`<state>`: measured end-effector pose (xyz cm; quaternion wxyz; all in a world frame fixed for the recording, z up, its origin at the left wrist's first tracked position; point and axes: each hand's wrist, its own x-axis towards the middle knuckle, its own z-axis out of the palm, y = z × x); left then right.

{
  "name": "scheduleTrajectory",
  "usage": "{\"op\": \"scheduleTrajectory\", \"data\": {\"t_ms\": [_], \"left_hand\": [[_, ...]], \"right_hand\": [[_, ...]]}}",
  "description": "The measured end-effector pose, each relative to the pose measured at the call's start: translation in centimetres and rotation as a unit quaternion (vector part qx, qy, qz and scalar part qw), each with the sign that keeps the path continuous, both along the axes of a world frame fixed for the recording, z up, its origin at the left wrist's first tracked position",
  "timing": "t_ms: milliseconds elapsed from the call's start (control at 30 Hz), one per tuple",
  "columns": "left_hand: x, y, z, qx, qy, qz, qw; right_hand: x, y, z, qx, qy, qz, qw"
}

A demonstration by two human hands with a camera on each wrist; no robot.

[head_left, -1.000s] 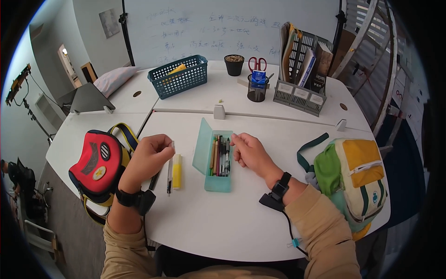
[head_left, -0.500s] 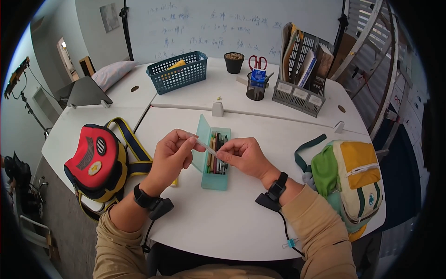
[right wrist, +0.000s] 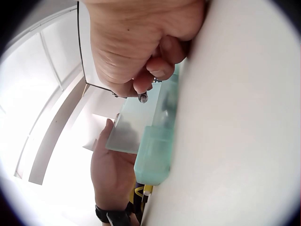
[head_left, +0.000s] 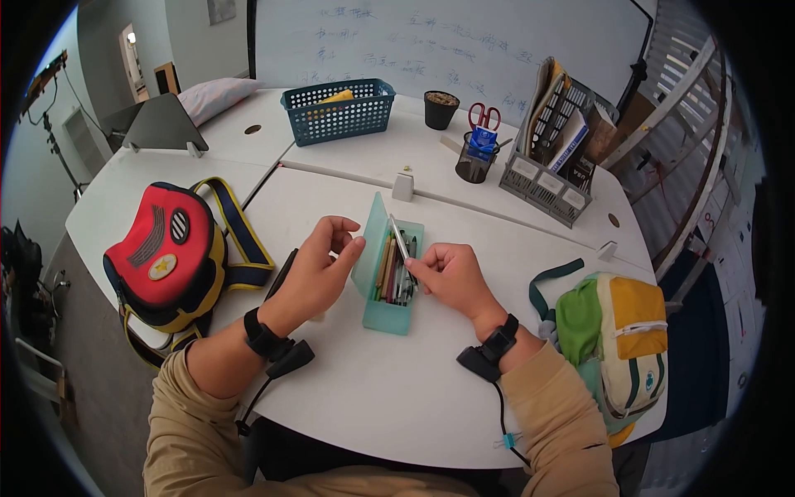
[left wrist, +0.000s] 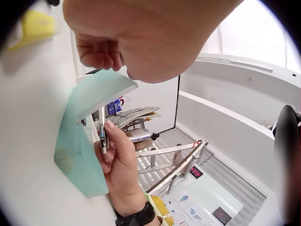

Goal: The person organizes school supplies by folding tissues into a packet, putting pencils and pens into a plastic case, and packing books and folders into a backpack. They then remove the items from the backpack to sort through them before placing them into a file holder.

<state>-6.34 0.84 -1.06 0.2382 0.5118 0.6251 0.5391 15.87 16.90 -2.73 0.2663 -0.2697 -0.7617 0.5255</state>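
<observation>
A translucent mint-green pencil case lies on the table with its lid raised on the left side. Several pencils and pens fill it. My right hand pinches a slim pen between thumb and fingers, tilted over the case's contents. The left wrist view shows this pen with its clip, just past the lid's edge. My left hand is beside the lid, thumb and fingers apart with nothing between them. A yellow object lies on the table, mostly hidden behind that hand in the head view.
A red and navy backpack sits at the left, a green, cream and yellow backpack at the right. Along the back stand a blue basket, a plant pot, a pen holder with scissors and a grey file rack.
The pen went from my left hand to both hands, then to my right hand alone, which now holds it over the case. My left hand let go and drew slightly left.
</observation>
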Motion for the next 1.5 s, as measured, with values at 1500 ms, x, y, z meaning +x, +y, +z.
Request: {"op": "scheduleTrajectory", "data": {"t_ms": [1500], "left_hand": [[1.5, -0.8, 0.9, -0.049, 0.037, -0.100, 0.993]], "right_hand": [[-0.4, -0.3, -0.1, -0.008, -0.030, 0.035, 0.999]]}}
